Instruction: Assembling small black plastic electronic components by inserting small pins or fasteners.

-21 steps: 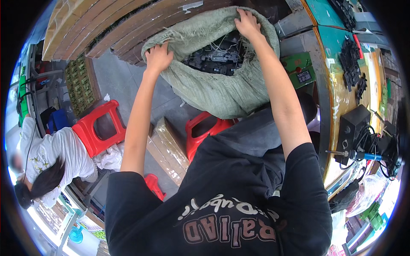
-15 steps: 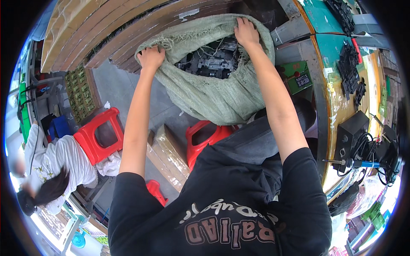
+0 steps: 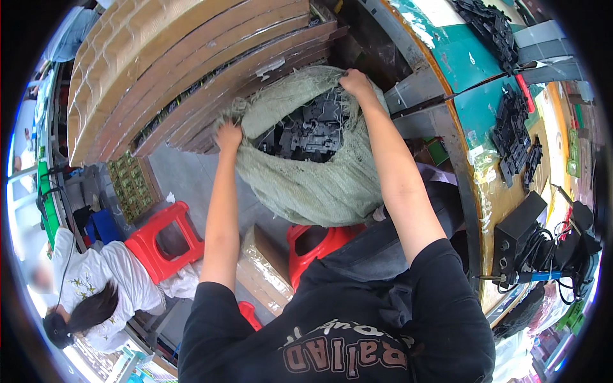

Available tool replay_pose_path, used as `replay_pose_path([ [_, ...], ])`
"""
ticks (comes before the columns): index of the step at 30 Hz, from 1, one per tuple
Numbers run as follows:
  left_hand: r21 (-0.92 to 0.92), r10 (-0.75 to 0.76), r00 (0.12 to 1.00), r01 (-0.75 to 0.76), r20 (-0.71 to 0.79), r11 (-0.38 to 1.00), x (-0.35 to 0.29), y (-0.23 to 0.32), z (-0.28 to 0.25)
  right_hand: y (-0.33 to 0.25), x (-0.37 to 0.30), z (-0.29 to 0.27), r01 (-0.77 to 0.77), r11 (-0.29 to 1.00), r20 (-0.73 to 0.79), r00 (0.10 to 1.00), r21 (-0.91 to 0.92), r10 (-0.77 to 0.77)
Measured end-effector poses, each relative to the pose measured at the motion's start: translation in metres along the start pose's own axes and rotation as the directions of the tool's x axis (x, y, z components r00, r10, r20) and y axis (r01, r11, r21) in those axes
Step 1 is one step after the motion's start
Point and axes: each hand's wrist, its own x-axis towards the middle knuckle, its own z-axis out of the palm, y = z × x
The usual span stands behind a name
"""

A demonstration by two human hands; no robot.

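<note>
A pale green woven sack [image 3: 319, 191] with a frayed rim stands in front of me, its mouth open upward. Inside lie many black plastic parts [image 3: 313, 131], tangled together. My left hand [image 3: 228, 135] grips the rim on the left side, its fingers slightly blurred and partly hidden by frayed cloth. On the far right of the rim, my right hand [image 3: 355, 83] is closed over the folded edge. Both arms reach out on either side of the opening.
Stacked brown trays [image 3: 211, 64] rise behind the sack. A workbench [image 3: 447, 45] with black parts [image 3: 511, 131] runs along the right. Red stools [image 3: 169, 242] and a carton [image 3: 265, 268] stand nearby. A seated person [image 3: 112, 281] in white is at left.
The view has shifted, so the sack appears lower. My hands are somewhat closer together, still at the rim, and the sack's far edge has changed shape, with loose threads lifted by my left hand.
</note>
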Motion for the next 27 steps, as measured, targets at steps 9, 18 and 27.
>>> replay_pose_path([
  [9, -0.721, -0.065, 0.786, 0.526, 0.615, -0.451, -0.067, 0.009, 0.027, 0.051, 0.001, -0.016, 0.07, 0.708, -0.339, 0.908, 0.702, 0.247],
  [18, -0.972, -0.625, 0.772, 0.043, -0.115, 0.233, -0.179, 0.023, -0.057, 0.012, -0.179, -0.016, 0.604, 0.797, -0.508, 0.693, 0.022, -0.511],
  [27, -0.467, 0.807, 0.525, -0.662, 0.27, 0.587, -0.204, 0.129, -0.106, 0.062, -0.288, 0.003, 0.63, 0.773, 0.15, 0.774, -0.081, -0.615],
])
